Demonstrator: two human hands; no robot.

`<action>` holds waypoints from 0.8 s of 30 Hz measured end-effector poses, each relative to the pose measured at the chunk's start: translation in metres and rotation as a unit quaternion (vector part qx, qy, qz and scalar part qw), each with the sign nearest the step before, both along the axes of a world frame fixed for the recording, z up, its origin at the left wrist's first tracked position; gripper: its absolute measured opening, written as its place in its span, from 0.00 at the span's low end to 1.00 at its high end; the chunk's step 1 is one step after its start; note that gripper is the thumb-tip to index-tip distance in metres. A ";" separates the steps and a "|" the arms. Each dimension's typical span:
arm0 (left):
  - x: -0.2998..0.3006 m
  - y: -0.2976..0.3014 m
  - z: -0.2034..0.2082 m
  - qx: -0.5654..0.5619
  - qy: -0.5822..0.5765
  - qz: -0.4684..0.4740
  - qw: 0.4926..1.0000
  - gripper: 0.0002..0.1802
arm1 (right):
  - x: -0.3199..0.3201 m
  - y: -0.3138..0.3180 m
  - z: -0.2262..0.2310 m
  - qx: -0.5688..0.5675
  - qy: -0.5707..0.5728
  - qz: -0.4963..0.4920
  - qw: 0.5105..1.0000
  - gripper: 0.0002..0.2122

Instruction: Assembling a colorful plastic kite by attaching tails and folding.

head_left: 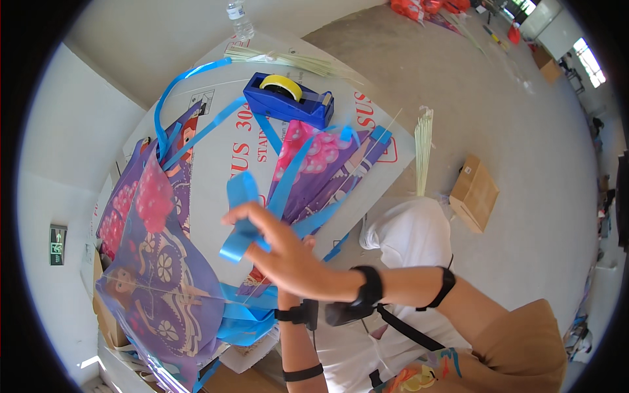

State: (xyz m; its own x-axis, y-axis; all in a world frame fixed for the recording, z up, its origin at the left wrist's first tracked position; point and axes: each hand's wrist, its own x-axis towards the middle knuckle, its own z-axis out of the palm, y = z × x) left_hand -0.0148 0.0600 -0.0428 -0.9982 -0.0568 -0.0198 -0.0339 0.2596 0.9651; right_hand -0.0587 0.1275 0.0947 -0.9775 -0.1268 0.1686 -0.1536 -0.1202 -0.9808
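Fingers (246, 213) of the right hand (288, 252) pinch a blue ribbon loop (241, 216) above the white board surface (229, 141); left hand (283, 298) hidden behind, grip unclear. Blue tape dispenser (288, 98) beyond, brown box (474, 192) right, purple kite (157, 262) left.

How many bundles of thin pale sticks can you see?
2. One bundle of sticks lies at the far edge of the cardboard sheet, behind the blue tape dispenser. Another bundle lies on the floor, right of the cardboard. More may be hidden.
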 end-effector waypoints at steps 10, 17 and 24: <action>0.002 -0.017 -0.016 0.292 -0.071 0.035 0.953 0.57 | 0.038 -0.086 -0.056 0.166 0.092 0.076 0.979 0.14; 0.008 -0.019 -0.012 0.265 -0.086 0.142 0.950 0.42 | 0.015 -0.069 -0.045 0.255 0.185 0.056 0.947 0.14; 0.012 -0.016 -0.009 0.347 -0.093 0.124 0.925 0.38 | 0.010 -0.049 -0.033 0.240 0.265 0.136 0.924 0.10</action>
